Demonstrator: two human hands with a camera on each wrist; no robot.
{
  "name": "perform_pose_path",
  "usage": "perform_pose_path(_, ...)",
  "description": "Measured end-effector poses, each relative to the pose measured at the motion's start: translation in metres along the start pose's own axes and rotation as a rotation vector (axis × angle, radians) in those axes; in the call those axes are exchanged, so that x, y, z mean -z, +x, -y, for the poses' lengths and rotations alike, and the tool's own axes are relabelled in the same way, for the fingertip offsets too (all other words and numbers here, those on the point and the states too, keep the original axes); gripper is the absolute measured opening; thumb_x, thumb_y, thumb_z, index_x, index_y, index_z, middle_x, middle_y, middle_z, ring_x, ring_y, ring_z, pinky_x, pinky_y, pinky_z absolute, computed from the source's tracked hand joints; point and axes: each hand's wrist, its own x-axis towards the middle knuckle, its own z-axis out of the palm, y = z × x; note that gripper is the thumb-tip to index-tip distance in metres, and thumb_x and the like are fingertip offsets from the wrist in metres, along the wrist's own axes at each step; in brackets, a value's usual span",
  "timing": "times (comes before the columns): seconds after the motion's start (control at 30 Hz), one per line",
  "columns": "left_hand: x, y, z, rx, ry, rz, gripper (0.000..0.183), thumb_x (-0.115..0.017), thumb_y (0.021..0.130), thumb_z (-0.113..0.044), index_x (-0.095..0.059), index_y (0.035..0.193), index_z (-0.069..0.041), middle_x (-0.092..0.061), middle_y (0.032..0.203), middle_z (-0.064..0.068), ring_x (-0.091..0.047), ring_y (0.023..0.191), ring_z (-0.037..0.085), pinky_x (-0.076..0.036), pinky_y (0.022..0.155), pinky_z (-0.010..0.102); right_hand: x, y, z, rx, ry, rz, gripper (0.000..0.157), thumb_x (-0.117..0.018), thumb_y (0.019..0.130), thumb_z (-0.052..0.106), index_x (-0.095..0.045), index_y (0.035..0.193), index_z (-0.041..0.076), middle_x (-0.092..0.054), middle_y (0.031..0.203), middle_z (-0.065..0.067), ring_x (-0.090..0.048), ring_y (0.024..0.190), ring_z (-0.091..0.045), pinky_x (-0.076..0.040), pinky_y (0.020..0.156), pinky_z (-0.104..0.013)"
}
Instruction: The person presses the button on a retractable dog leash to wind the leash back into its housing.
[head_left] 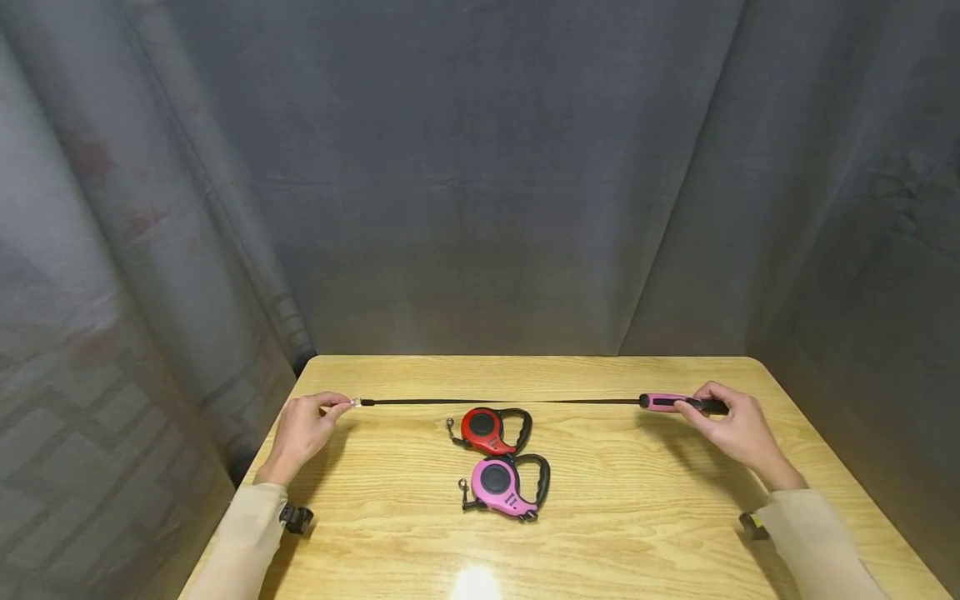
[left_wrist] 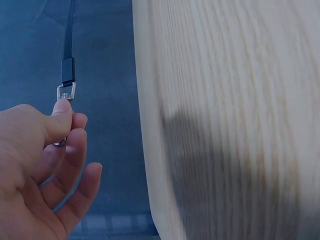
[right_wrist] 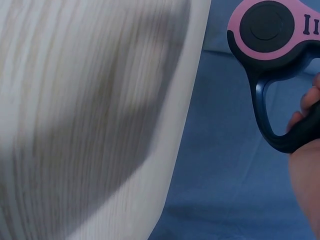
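My left hand (head_left: 300, 433) pinches a metal clip (left_wrist: 66, 93) between thumb and fingertips. From the clip a flat black strap (head_left: 427, 402) runs straight and taut across to a pink-and-black retractable dog leash (right_wrist: 267, 27). Fingers of my right hand (head_left: 742, 429) wrap the black loop handle of that leash, which is turned edge-on in the head view. Between the hands, nearer to me than the strap, a red retractable leash (head_left: 480, 427) lies on the table. Just in front of it lies a second pink retractable leash (head_left: 495, 479), its top against the red one's lower edge.
The wooden table (head_left: 622, 517) has rounded far corners, and both hands are out by its left and right sides. Grey curtains (head_left: 465, 183) hang behind it and on either side. Each wrist wears a small black camera (head_left: 297, 518).
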Motion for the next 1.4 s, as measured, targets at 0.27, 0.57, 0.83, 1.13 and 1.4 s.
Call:
perform_pose_path(0.27,-0.003,0.0,-0.003,0.0,-0.002,0.013,0.017,-0.077,0.1,-0.024,-0.084,0.106,-0.01,-0.083,0.099,0.012,-0.06,0.063,0.012,-0.045,0.058,0.029,-0.011,0.004,0.007,0.024,0.027,0.017,0.025,-0.088,0.086,0.01,-0.067,0.08,0.021,-0.064,0.074,0.012,-0.049,0.066,-0.005,-0.038,0.063,-0.019)
perform_pose_path(0.57,-0.004,0.001,-0.012,-0.005,-0.014,0.026,0.015,-0.078,0.1,-0.023,-0.084,0.106,-0.011,-0.083,0.1,0.01,-0.068,0.072,0.015,-0.048,0.062,0.03,-0.023,0.009,0.017,0.047,0.039,0.044,0.025,-0.089,0.086,0.012,-0.067,0.081,0.023,-0.065,0.076,0.01,-0.052,0.068,-0.008,-0.041,0.065,-0.021)
perform_pose_path(0.83,-0.006,0.001,-0.02,-0.013,-0.007,0.033,0.015,-0.077,0.1,-0.023,-0.084,0.106,-0.011,-0.083,0.1,0.009,-0.07,0.073,0.017,-0.05,0.064,0.031,-0.034,0.014,0.027,0.073,0.046,0.062,0.025,-0.088,0.086,0.013,-0.067,0.083,0.025,-0.068,0.078,0.008,-0.056,0.069,-0.009,-0.043,0.068,-0.02)
perform_pose_path(1.13,-0.01,0.001,-0.026,-0.029,-0.029,0.039,0.015,-0.076,0.1,-0.022,-0.085,0.107,-0.012,-0.083,0.102,0.009,-0.071,0.076,0.017,-0.052,0.066,0.032,-0.046,0.018,0.037,0.088,0.057,0.096,0.023,-0.088,0.088,0.016,-0.068,0.084,0.027,-0.07,0.081,0.008,-0.058,0.07,-0.014,-0.045,0.069,-0.024)
perform_pose_path(1.4,-0.013,0.002,-0.03,-0.029,-0.048,0.053,0.015,-0.076,0.1,-0.023,-0.085,0.108,-0.013,-0.083,0.103,0.009,-0.065,0.069,0.011,-0.048,0.062,0.028,-0.055,0.022,0.046,0.116,0.085,0.115,0.023,-0.088,0.088,0.014,-0.068,0.085,0.026,-0.071,0.082,0.009,-0.057,0.07,-0.005,-0.047,0.068,-0.024)
